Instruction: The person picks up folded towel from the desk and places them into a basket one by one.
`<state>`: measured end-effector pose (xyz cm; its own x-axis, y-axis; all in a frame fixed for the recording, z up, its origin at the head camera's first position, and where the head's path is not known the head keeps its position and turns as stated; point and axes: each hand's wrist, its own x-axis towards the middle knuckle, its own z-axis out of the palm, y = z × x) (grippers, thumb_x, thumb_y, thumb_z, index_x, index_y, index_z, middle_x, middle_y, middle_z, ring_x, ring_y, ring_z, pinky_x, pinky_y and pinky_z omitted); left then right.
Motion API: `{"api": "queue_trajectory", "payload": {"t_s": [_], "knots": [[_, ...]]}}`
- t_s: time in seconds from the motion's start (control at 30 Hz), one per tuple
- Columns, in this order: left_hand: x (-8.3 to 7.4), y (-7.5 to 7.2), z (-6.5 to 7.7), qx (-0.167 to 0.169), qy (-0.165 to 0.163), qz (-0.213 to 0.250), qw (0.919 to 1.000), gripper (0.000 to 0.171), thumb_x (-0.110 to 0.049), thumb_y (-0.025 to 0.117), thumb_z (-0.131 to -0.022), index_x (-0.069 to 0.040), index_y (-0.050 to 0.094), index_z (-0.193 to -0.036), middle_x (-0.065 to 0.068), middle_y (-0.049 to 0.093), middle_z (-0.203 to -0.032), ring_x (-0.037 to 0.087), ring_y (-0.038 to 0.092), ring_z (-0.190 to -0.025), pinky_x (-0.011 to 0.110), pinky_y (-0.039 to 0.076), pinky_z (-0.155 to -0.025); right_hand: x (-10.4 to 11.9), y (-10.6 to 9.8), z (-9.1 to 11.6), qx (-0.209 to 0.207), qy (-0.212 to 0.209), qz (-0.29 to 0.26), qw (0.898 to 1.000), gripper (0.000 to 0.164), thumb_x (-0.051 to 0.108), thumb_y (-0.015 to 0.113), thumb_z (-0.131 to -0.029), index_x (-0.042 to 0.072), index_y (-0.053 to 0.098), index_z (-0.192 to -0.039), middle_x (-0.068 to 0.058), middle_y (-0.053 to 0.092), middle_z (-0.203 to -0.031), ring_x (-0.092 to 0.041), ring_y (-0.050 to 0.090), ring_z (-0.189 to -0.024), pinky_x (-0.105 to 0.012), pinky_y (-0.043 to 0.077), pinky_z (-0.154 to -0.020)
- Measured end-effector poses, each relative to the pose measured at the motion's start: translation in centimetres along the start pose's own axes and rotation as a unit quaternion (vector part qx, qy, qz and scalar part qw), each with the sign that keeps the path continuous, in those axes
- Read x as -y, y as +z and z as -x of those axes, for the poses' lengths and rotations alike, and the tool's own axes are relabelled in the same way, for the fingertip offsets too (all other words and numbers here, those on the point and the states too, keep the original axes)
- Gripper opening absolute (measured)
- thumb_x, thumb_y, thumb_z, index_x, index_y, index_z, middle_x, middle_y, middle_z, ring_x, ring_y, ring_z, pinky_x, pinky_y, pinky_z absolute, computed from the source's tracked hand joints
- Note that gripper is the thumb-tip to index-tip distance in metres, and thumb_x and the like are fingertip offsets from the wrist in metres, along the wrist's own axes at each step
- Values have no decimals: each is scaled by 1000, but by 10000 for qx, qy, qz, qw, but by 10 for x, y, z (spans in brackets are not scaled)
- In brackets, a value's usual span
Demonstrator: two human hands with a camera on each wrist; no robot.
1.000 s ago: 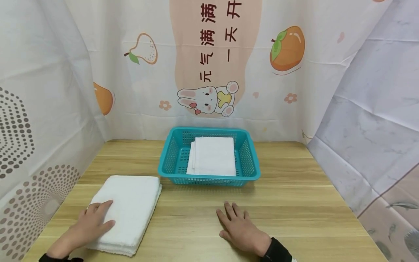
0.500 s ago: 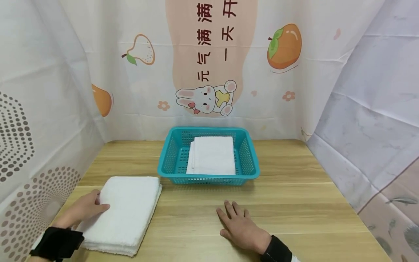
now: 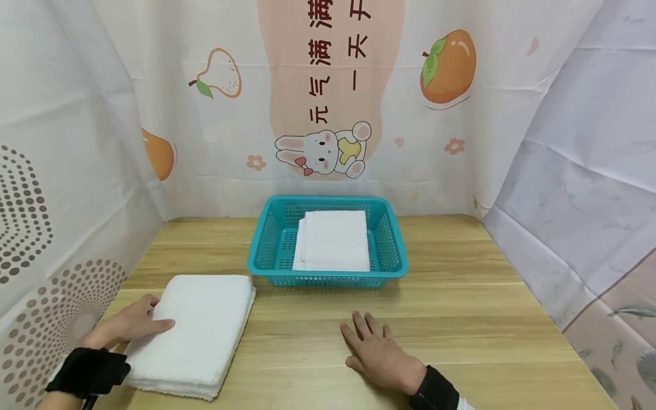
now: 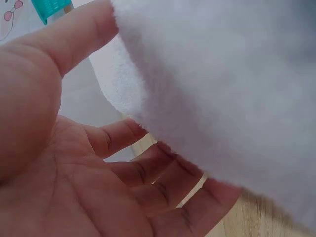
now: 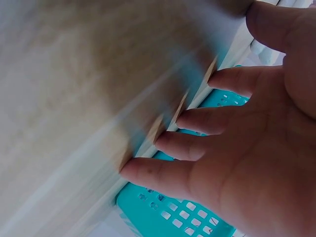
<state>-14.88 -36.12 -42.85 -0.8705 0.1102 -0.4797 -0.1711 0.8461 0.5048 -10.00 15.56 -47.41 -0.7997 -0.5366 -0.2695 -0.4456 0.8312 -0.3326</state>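
A folded white towel [image 3: 197, 327] lies on the left of the table, in thick layers. My left hand [image 3: 134, 323] grips its left edge: the thumb rests on top, and the other fingertips meet the edge from the side and below, as the left wrist view shows [image 4: 79, 163]. My right hand [image 3: 378, 356] rests palm down on the table with its fingers spread, touching only the wood. Beyond it stands a teal plastic basket [image 3: 328, 279] with perforated walls. Inside the basket lies a smaller folded white cloth [image 3: 335, 242].
The wood-grain table [image 3: 435, 307] reaches back to a white printed curtain [image 3: 225, 136]. A dotted cloth [image 3: 77, 228] hangs along the left side and a marbled cloth [image 3: 584, 171] along the right. Both wrists wear black bands [image 3: 89, 371].
My left hand has drawn back from the top of the towel to its left edge and taken hold there. My right hand stays in place. The head view has shifted slightly.
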Motion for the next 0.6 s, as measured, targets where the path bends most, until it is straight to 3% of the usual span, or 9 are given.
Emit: {"api": "queue_trajectory", "payload": {"t_s": [0.33, 0.6], "knots": [[-6, 10, 3, -242, 128, -229, 9994, 89, -48, 70, -90, 23, 30, -127, 47, 42, -122, 55, 50, -112, 56, 46, -88, 0, -1, -1, -1, 16, 4, 10000, 64, 43, 55, -100, 12, 38, -153, -23, 25, -159, -47, 25, -144, -72, 29, -103], [-6, 15, 3, -183, 149, -277, 9993, 84, -45, 68, -92, 23, 30, -126, 47, 43, -123, 54, 51, -112, 55, 46, -87, -1, -1, -1, -30, -13, 23, 10000, 64, 42, 55, -100, 11, 38, -153, -24, 26, -159, -48, 25, -144, -72, 29, -103]]}}
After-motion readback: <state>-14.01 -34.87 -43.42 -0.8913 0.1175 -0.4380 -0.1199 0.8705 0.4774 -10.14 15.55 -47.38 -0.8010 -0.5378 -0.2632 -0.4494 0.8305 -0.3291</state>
